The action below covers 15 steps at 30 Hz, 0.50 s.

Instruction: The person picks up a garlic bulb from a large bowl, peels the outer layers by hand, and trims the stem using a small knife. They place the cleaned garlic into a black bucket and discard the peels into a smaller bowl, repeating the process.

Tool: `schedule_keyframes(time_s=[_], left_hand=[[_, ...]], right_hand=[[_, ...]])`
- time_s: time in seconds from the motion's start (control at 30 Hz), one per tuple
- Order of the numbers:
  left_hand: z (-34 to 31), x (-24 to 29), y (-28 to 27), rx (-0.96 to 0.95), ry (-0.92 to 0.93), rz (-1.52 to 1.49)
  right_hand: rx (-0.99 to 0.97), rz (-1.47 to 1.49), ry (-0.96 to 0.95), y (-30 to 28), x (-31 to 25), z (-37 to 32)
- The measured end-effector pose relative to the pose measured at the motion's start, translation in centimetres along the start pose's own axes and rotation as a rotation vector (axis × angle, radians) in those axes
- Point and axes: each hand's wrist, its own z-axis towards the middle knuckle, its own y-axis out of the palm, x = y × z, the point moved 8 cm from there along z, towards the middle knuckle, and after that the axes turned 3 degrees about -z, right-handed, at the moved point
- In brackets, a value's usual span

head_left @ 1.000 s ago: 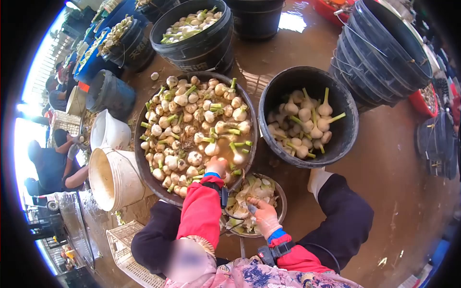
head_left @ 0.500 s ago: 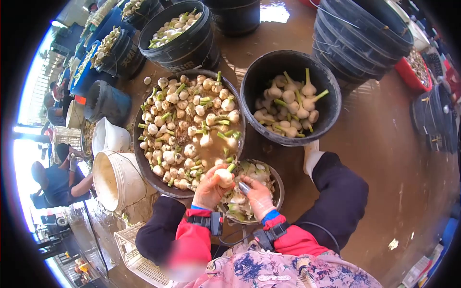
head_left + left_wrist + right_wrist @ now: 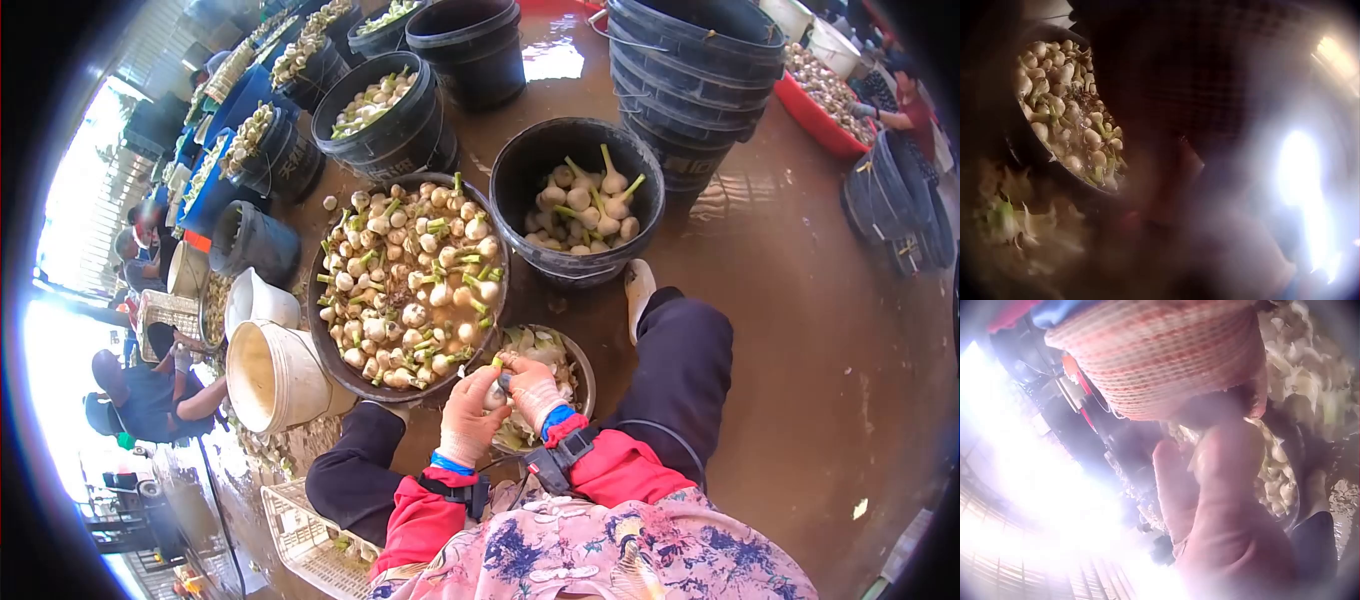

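Note:
My left hand [image 3: 470,410] grips a white garlic bulb [image 3: 494,397] over the near-left side of the metal bowl of peelings [image 3: 582,378]. The right hand [image 3: 533,387] meets it from the other side, its fingers pinching the bulb near the short green stem [image 3: 497,362]. A small grey piece [image 3: 506,382] shows at the right thumb. Just beyond the hands, a wide dark tub [image 3: 328,350] holds many garlic bulbs in brownish water, also seen in the left wrist view. The fingers partly hide the held bulb.
A black bucket [image 3: 507,222] with trimmed garlic stands ahead to the right. White buckets [image 3: 262,378] stand left, beside a plastic crate [image 3: 300,530]. Stacked black buckets [image 3: 690,90] rise at the back right. Other people [image 3: 150,395] work at left on the wet floor.
The left hand came back from the tub with a garlic bulb and has brought it together with the right hand. The head view has shifted, so the tub and buckets appear displaced.

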Motion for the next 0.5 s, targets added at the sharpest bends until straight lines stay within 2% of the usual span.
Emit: schedule_keyframes(time_s=[0.07, 0.1, 0.17, 0.2, 0.23, 0.3, 0.33, 0.43, 0.47, 0.5], left_hand=[[0.1, 0.3, 0.1, 0.015, -0.024, 0.017], [0.1, -0.9, -0.1, 0.084, -0.169, -0.398], [-0.5, -3.1, 0.7, 0.221, -0.455, -1.228], [-0.5, -3.5, 0.4, 0.254, -0.473, -1.462], [-0.6, -3.8, 0.4, 0.244, -0.511, -1.643], [-0.7, -5.9, 1.0, 0.260, -0.640, -1.820], [-0.9, -6.5, 0.9, 0.266, -0.634, -1.816], [-1.2, -6.8, 0.8, 0.327, -0.612, -1.826], [-1.3, -6.4, 0.5, 0.318, -0.581, -1.726], [-1.5, -6.0, 0.2, 0.309, -0.549, -1.627]], right_hand=[[0.072, -0.086, -0.021, -0.7, -0.5, -0.3], [0.072, -0.086, -0.025, -0.8, -0.7, -0.6], [0.091, -0.268, -0.218, -1.0, -3.0, -1.3], [0.058, -0.133, -0.251, -0.5, -3.7, -1.8], [0.049, -0.133, -0.253, -0.4, -3.9, -1.7], [-0.120, 0.033, -0.368, 0.9, -4.9, -1.9], [-0.127, 0.036, -0.370, 1.1, -4.9, -1.9], [-0.265, 0.244, -0.163, 1.9, -3.4, -1.9], [-0.368, 0.414, -0.032, 2.7, -2.8, -2.0], [-0.368, 0.414, -0.030, 2.7, -2.7, -2.1]])
